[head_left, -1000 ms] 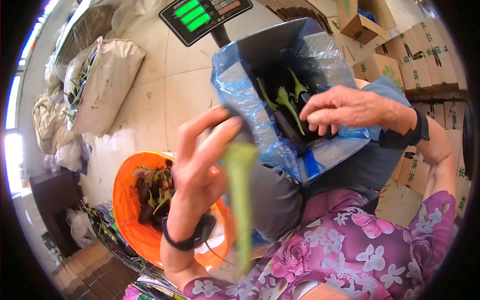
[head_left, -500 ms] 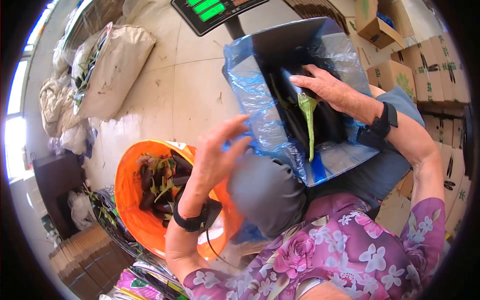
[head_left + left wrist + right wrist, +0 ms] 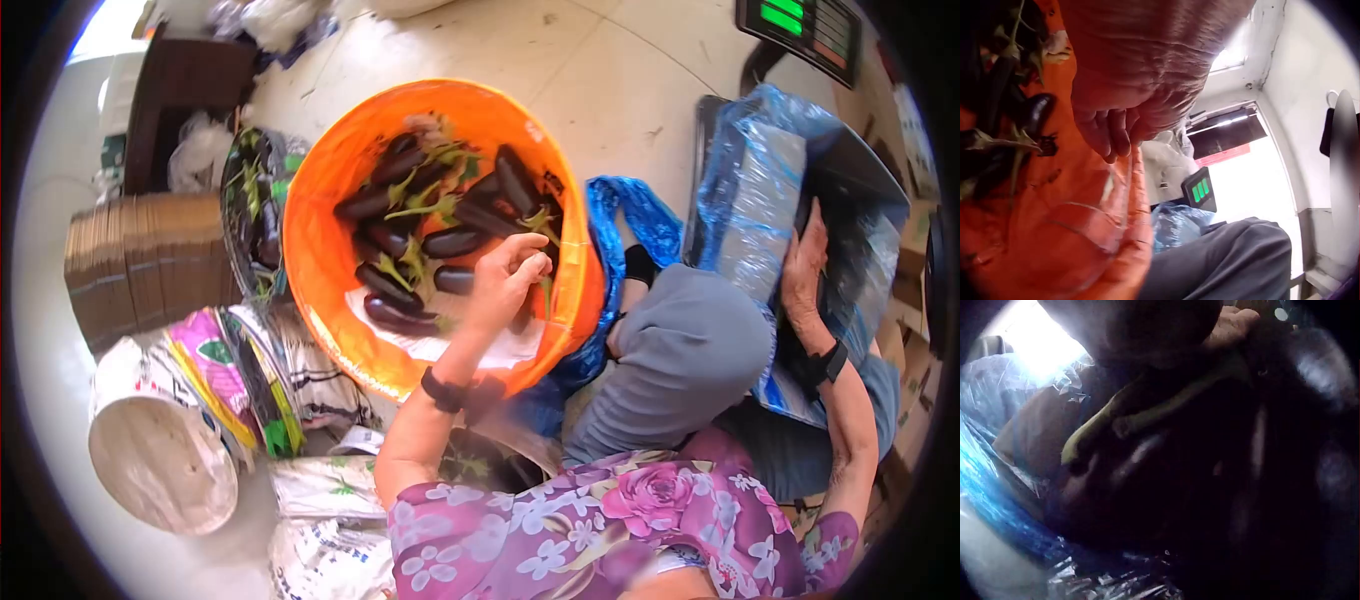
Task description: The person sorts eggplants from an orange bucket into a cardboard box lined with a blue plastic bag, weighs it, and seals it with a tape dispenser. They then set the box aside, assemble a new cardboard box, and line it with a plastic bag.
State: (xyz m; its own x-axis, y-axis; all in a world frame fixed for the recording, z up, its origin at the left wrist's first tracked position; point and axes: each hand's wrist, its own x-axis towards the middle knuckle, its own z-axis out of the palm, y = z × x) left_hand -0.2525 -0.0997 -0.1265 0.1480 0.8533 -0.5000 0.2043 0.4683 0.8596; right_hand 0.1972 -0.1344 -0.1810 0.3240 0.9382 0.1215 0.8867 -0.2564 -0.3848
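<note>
floor [image 3: 620, 100] with scale [image 3: 802, 30] and cardboard [image 3: 150, 260], knee [image 3: 695, 335] beside orange bucket [image 3: 325, 215], left fingers [image 3: 520, 244] loosely curled, right fingers [image 3: 815, 230] straight

I wear a purple blouse [image 3: 600, 520] printed with pink roses and pale flowers, grey trousers [image 3: 680, 340], and black bands at my left [image 3: 443, 390] and right [image 3: 828, 362] wrists.

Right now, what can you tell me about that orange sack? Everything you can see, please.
The orange sack looks like creased, flexible plastic, with a wide, roughly round mouth facing upward. A whitish patch shows on its inside. It stands open beside the person's left knee; its base is hidden. Dark purple eggplants with green stems lie inside it. The person's left hand is over the side nearest the knee; whether it touches the wall is unclear.
</note>
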